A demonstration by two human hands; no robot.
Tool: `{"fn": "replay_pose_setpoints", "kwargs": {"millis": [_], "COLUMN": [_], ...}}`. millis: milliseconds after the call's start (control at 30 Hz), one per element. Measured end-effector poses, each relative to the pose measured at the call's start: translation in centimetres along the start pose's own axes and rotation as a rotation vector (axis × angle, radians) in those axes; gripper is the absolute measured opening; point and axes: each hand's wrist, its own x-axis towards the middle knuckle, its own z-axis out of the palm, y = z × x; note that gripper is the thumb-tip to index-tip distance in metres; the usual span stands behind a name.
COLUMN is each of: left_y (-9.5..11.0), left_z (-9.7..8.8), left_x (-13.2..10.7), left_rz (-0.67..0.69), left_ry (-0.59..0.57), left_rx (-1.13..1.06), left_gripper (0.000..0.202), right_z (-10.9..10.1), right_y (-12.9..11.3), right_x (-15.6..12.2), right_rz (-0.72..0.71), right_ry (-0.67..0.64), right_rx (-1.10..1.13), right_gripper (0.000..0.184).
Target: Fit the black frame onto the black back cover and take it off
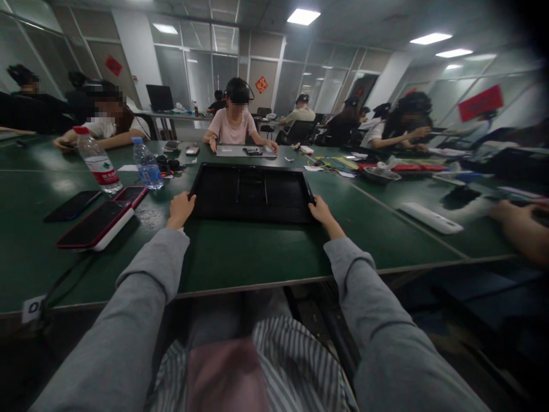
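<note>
A wide black rectangular panel (210, 200) with a raised rim lies before me on the green table. Two thin parallel bars and a recessed patch show near its middle; I cannot tell exactly what it is. My left hand (181, 209) is closed on its left edge, thumb on top near the front corner. At the opposite side my right hand (321, 210) grips the right edge the same way. The fingers underneath are partly hidden by the panel and the hands themselves.
Left of me stand a red-capped bottle (99, 160) and a blue-capped bottle (148, 165), near several phones (96, 223). A white bar-shaped object (431, 218) lies to the right. Across the table (257, 257), a person handles a grey panel (231, 150). Another person's hand (523, 226) shows at far right.
</note>
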Motion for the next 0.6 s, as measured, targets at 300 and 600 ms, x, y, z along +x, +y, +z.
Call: {"fn": "replay_pose_setpoints", "kwargs": {"millis": [300,600], "left_y": [-1.5,-1.5], "left_z": [0.7,-0.6], "left_x": [1.3,0.4], "left_rz": [0.033,0.012], "left_ry": [-0.016,0.018], "left_rx": [-0.145,-0.281], "left_gripper": [0.045,0.029], "right_z": [-0.6,-0.9], "right_y": [-0.6,-1.3], "right_x": [-0.3,-0.2], "right_rz": [0.106,0.130], "right_ry": [-0.087,-0.053], "right_rx": [0.336,0.429], "right_gripper": [0.064,0.067]}}
